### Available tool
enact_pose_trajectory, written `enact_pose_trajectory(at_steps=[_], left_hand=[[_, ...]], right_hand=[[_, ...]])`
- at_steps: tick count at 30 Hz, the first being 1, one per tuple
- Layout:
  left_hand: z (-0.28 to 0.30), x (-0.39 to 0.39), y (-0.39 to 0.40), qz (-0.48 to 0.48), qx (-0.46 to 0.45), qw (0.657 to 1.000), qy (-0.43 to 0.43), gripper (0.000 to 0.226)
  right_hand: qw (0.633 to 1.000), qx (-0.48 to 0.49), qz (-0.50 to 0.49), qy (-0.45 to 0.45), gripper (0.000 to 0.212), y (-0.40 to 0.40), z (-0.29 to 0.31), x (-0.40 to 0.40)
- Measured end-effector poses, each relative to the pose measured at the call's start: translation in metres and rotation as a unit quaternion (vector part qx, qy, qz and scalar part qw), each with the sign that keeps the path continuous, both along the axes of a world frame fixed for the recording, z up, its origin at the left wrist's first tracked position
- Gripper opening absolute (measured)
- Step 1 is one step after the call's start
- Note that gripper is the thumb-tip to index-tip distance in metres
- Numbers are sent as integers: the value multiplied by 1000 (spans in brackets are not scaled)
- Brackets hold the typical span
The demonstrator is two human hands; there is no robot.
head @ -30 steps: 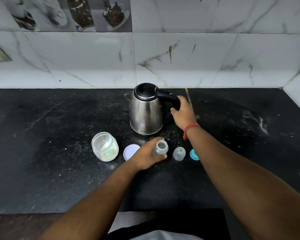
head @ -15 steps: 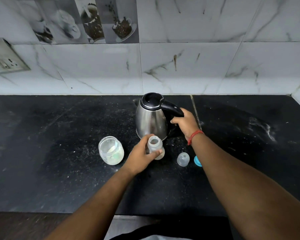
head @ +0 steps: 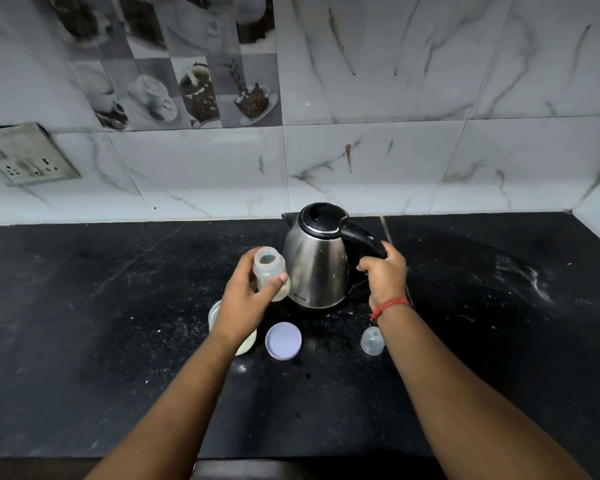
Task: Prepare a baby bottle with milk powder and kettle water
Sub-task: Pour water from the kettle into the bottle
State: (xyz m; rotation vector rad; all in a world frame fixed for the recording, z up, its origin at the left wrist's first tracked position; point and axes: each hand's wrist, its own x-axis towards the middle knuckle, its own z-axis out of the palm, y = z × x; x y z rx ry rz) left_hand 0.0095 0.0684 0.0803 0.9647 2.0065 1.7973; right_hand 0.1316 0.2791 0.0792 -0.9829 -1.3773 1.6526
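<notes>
Bottle (head: 270, 277), kettle (head: 317, 268), apparently both gripped

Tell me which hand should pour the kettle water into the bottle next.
The right hand: its fingers already wrap the kettle by its black handle. The left hand holds the open baby bottle raised beside the kettle, so it should probably just steady it.

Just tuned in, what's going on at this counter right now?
A person is making up a baby bottle. The left hand holds the open bottle, with some powder at its bottom, up beside the steel kettle. The right hand grips the kettle's black handle; no water is pouring yet. On the black counter lie a powder jar partly behind the left hand, its lid and a clear bottle cap.
</notes>
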Motion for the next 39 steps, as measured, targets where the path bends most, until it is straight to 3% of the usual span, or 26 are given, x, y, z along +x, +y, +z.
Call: enact_pose_trajectory(at_steps=[13, 21, 27, 39], left_hand=[[22, -16, 5, 70, -28, 994, 85, 49], [23, -13, -8, 79, -58, 989, 109, 50], [25, -2, -22, 85, -67, 989, 105, 46], [25, 8, -40, 67, -85, 987, 115, 47]], right_hand=[[995, 95, 1, 39, 20, -26, 88, 39], [983, 181, 4, -40, 25, -38, 122, 53], [959, 249, 23, -132, 20, -45, 140, 60], [908, 352, 31, -223, 22, -61, 163, 60]])
